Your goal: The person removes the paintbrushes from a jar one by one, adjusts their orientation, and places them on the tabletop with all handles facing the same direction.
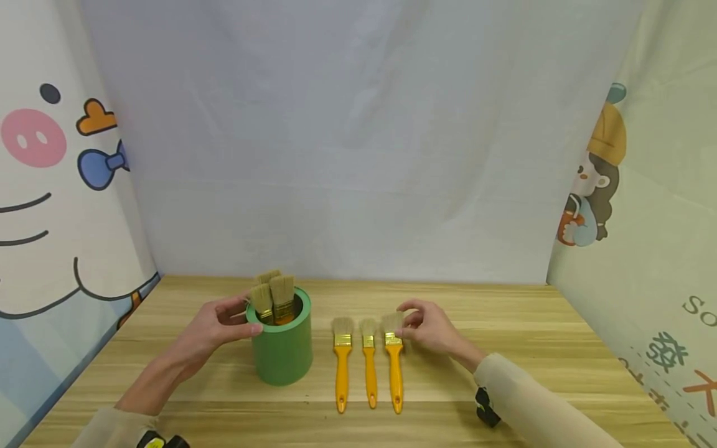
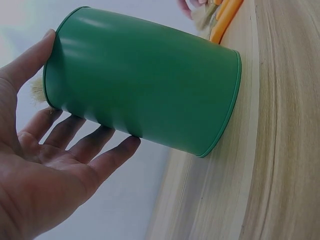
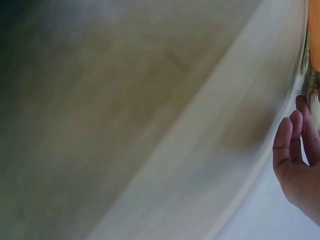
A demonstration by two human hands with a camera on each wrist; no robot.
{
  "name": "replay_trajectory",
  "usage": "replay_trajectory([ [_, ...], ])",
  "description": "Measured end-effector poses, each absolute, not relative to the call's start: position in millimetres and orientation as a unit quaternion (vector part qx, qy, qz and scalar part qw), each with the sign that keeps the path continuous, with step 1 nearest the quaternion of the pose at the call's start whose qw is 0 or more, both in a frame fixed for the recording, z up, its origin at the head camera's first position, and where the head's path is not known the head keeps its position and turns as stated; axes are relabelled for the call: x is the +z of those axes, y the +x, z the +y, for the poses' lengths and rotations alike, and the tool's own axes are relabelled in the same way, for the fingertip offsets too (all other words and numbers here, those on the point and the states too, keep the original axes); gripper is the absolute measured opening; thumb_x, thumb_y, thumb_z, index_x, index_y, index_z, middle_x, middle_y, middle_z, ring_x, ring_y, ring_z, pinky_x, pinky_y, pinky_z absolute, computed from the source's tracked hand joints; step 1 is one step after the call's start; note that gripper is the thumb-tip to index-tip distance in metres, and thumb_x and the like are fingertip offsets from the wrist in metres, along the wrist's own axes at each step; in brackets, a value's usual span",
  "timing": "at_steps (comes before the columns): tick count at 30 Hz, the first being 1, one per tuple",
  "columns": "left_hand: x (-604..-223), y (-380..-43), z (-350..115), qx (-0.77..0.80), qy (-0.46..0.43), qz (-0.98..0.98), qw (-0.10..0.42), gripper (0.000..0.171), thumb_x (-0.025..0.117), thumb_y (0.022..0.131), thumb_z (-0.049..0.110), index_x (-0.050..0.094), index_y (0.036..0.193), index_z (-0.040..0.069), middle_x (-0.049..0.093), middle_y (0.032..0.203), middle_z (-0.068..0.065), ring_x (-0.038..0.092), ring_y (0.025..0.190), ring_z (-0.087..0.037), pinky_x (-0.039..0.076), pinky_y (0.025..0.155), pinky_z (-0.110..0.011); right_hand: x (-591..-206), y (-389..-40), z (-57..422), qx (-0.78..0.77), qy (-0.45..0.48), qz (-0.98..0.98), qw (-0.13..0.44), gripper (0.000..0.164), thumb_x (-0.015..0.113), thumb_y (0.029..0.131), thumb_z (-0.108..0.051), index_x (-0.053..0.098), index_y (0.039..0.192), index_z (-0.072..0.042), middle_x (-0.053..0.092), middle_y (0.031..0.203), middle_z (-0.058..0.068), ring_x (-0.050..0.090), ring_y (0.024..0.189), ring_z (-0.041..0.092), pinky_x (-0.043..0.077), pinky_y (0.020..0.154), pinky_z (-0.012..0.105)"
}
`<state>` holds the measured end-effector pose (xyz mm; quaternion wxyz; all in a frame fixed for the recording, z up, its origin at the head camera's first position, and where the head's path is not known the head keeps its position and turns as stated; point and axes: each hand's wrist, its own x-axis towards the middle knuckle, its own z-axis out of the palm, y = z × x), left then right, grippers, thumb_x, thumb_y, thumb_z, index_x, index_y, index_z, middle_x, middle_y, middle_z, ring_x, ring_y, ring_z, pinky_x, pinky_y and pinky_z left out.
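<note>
A green cylindrical can point(image 1: 282, 354) stands upright on the table with several bristle paintbrushes point(image 1: 283, 291) in it, bristles up. My left hand point(image 1: 215, 323) holds the can from its left, thumb at the near rim; in the left wrist view the fingers of that hand point(image 2: 55, 170) press along its side. To the can's right, three paintbrushes with yellow-orange handles lie side by side, bristles away from me: a left one point(image 1: 342, 367), a narrower middle one point(image 1: 369, 364) and a right one point(image 1: 394, 367). My right hand point(image 1: 428, 326) has its loosely bent fingers at the right brush's bristles and ferrule.
The wooden table point(image 1: 504, 311) ends at a pale hanging cloth point(image 1: 347, 155) behind. Printed cartoon sheets point(image 1: 50, 218) border the left and right sides. Dark wrist straps point(image 1: 486, 407) sit over the sleeves.
</note>
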<state>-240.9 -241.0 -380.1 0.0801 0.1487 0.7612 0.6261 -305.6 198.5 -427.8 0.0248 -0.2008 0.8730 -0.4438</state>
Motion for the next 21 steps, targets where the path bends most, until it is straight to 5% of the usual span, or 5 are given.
replay_trajectory([
  [21,-379.8,-240.0,-241.4,0.633,0.150,0.755,0.080,0.081,0.075,0.099,0.015,0.030,0.164,-0.001,0.040,0.160,-0.030,0.048,0.141,-0.046,0.050,0.106,-0.045,-424.8,-306.6,197.8,-0.404,-0.216,0.888,0.036,0.044,0.085,0.089,-0.006,0.066,0.125,0.010,0.075,0.093,0.007,0.068,0.078,0.015,0.057,0.069,0.032],
])
